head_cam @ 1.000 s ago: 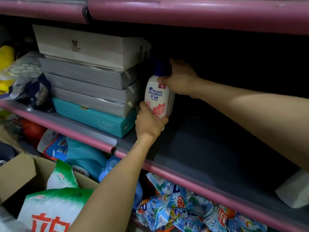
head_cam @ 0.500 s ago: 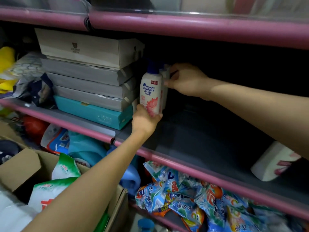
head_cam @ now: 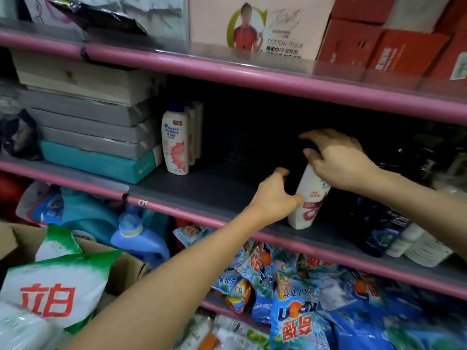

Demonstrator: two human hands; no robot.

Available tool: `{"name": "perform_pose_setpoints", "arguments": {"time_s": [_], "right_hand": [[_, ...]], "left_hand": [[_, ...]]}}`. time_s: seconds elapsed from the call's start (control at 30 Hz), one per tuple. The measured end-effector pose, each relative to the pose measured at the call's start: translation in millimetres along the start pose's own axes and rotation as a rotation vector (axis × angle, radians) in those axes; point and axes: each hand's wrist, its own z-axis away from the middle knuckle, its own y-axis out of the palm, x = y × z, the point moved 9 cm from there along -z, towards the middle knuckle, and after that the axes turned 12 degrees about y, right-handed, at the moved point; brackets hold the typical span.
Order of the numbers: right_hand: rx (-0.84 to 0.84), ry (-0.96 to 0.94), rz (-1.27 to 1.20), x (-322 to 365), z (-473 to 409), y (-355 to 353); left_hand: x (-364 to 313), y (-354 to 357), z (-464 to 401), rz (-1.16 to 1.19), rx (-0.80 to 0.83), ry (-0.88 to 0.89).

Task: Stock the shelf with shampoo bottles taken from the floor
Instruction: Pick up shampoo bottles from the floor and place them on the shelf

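At frame centre-right, the right hand (head_cam: 338, 157) grips the cap and the left hand (head_cam: 274, 198) the side of a tilted white plastic shampoo bottle (head_cam: 309, 200). It is probably light, rigid and smooth; hold it at mid-body.

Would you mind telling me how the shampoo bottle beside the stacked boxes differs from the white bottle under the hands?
The shampoo bottle stands upright and untouched; the white bottle leans, with the right hand over its top and the left hand at its side. The shampoo bottle sits deep on the shelf, the white bottle near its front edge. Both are white with reddish print.
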Motion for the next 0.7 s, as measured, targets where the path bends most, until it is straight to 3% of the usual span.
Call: {"name": "perform_pose_setpoints", "arguments": {"time_s": [0.2,0.3,0.4,0.53,0.7], "right_hand": [[0.009,0.227,-0.183,-48,-6,8],[0.055,0.218,-0.374,-56,-5,10],[-0.018,0.235,-0.499,-61,7,-4],[-0.052,0.166,-0.467,-48,35,-22],[0.091,-0.009,-0.639,-19,75,-38]], "left_hand": [[-5,30,-13,-0.005,0.032,-0.038],[-5,35,-19,-0.013,-0.003,-0.044],[-5,38,-16,0.035,-0.043,-0.039],[-8,28,2,0.142,-0.09,0.024],[-10,6,43,0.228,-0.126,0.099]]}}
